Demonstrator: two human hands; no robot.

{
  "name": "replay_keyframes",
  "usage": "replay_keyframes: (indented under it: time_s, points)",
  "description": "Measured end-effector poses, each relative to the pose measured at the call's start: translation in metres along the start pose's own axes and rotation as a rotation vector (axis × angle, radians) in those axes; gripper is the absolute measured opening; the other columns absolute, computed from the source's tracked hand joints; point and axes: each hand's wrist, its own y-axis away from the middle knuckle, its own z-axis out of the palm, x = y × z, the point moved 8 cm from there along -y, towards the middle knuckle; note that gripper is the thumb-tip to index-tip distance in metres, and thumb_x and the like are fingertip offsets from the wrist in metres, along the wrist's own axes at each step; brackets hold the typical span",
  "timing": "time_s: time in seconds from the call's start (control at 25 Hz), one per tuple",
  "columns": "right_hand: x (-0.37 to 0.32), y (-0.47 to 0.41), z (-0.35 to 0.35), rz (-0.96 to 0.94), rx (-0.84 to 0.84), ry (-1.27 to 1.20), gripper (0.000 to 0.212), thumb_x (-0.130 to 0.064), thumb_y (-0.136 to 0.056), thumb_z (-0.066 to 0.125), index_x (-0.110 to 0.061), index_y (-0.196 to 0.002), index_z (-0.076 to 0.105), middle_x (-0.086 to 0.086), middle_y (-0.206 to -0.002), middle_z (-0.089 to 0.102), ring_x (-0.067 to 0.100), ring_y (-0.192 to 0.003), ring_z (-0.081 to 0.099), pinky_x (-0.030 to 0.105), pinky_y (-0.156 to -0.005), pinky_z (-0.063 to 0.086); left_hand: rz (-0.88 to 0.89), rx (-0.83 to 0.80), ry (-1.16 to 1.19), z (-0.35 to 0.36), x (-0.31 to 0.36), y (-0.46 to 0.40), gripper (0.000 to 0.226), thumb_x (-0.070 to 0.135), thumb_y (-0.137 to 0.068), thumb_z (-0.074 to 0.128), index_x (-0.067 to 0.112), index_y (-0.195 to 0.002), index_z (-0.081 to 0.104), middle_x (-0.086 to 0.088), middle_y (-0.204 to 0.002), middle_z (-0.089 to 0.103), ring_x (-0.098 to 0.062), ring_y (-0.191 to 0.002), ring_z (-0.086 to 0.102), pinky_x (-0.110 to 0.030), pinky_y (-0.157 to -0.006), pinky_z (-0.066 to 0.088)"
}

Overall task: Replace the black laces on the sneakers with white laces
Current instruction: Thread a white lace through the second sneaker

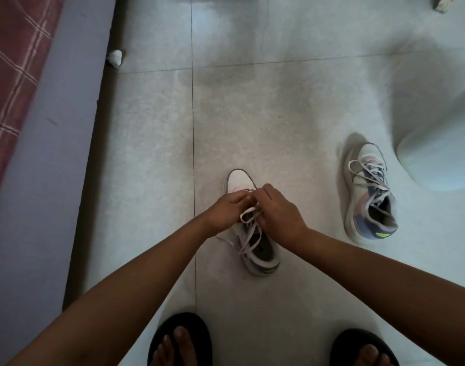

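Note:
A white sneaker (239,179) with blue and pink panels stands on the floor in front of me, toe pointing away. A white lace (248,233) crosses its eyelets and trails loose over the heel. My left hand (227,211) and my right hand (277,210) meet over the upper eyelets near the toe, both with fingers curled and pinching the white lace. A second matching sneaker (369,191) stands apart at the right, threaded with a loose white lace. No black lace shows.
A bed edge with a purple sheet (41,154) and a red checked cover runs along the left. A crumpled white wad (115,58) lies by it. A pale rounded object (443,154) sits at the right. My feet in black sandals (181,339) stand near the bottom.

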Motion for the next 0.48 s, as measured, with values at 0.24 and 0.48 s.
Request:
replay_keyframes:
  time_s: [0.24,0.48]
  points:
    - [0.046,0.004,0.004,0.387,0.018,-0.474,0.013,-0.021,-0.083,0.068,-0.018,-0.083,0.055,-0.007,-0.074,0.059,0.006,-0.066,0.053,0.014,-0.055,0.038,0.042,0.031,-0.135,-0.006,-0.003,0.003,0.008,0.014,-0.089,0.063,0.017,-0.085,0.069,0.007,-0.078,0.065,0.006,-0.065,0.059,-0.005,-0.056,0.042]
    - [0.059,0.009,0.001,0.421,0.014,-0.488,0.010,-0.027,-0.076,0.076,-0.021,-0.071,0.069,-0.008,-0.072,0.067,0.003,-0.068,0.058,0.011,-0.057,0.040,0.062,0.196,-0.541,-0.030,0.001,0.008,0.009,0.020,-0.088,0.062,0.016,-0.080,0.061,0.003,-0.077,0.061,-0.011,-0.070,0.059,-0.024,-0.061,0.045]
